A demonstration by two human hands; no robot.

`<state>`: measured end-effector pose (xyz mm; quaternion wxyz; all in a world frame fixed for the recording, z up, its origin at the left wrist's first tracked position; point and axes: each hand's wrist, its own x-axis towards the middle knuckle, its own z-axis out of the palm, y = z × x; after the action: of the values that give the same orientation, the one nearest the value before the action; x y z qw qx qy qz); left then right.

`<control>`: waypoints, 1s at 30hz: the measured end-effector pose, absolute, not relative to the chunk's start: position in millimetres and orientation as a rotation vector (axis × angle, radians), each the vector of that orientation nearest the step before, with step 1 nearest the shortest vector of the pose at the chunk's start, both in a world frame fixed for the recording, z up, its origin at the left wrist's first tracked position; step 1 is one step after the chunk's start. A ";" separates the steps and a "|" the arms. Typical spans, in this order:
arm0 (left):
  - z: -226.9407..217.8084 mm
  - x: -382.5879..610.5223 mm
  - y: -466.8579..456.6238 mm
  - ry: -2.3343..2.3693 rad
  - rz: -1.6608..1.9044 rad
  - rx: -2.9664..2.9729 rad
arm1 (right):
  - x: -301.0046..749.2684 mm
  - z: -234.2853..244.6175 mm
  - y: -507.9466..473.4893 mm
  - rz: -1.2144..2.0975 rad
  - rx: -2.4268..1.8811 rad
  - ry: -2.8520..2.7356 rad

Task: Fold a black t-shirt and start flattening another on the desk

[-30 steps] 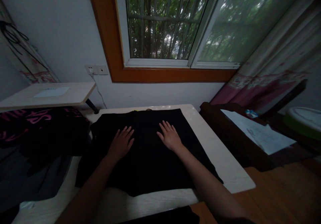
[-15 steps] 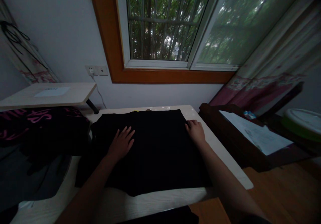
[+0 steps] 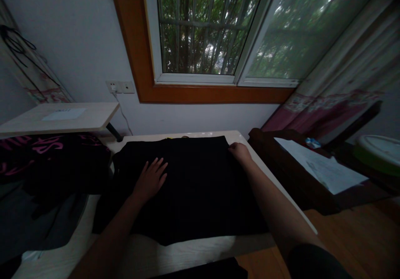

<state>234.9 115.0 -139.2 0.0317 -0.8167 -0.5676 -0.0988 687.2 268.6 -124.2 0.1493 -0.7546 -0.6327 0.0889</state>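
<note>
A black shirt (image 3: 193, 187) lies spread flat on the pale table (image 3: 156, 260), its straight edge toward the right. My left hand (image 3: 152, 177) rests palm down on the left part of the cloth, fingers spread. At the far right edge of the shirt, close to its corner, my right hand (image 3: 240, 152) is closed in a pinch on the fabric. Both forearms reach over the near part of the garment. How much cloth is between my right fingers is hidden.
Dark clothes with pink lettering (image 3: 46, 145) are heaped at left, beneath a raised shelf (image 3: 93, 116) with a paper. A brown surface (image 3: 290, 179) with papers (image 3: 318, 166) stands right of the table. Behind are a wall socket (image 3: 120, 87) and a window (image 3: 212, 33).
My right hand has shifted slightly left and up, and its fingers have closed from lying on the edge into a pinch. My left hand stays in place.
</note>
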 end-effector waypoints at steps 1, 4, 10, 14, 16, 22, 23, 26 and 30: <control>-139.2 234.9 115.0 -1.746 -0.306 -2.516 | 687.2 -124.1 272.1 0.278 -2.179 -1.804; -139.9 234.6 115.1 -1.739 -0.313 -2.519 | 687.7 -124.5 280.3 0.357 -2.205 -1.742; -141.5 233.5 115.6 -1.739 -0.343 -2.518 | 687.1 -128.4 283.5 0.445 -2.196 -1.652; -140.2 234.1 114.8 -1.739 -0.339 -2.513 | 684.7 -132.9 282.0 0.409 -2.117 -1.676; -139.3 234.5 114.3 -1.741 -0.332 -2.509 | 683.5 -133.9 281.9 0.384 -2.083 -1.693; -140.5 233.7 115.0 -1.735 -0.321 -2.512 | 682.8 -131.7 280.5 0.260 -2.036 -1.689; -140.8 233.5 115.2 -1.735 -0.327 -2.511 | 683.1 -131.5 279.8 0.248 -2.034 -1.688; -140.6 233.6 115.3 -1.740 -0.336 -2.510 | 684.3 -132.1 277.4 0.241 -2.040 -1.683; -139.5 234.6 114.9 -1.742 -0.326 -2.510 | 686.2 -133.5 273.4 0.281 -2.058 -1.689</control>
<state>234.6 114.9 -139.5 0.0345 -0.8165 -0.5665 -0.1061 686.2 273.4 -133.5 0.2301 -0.7482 -0.6139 0.1021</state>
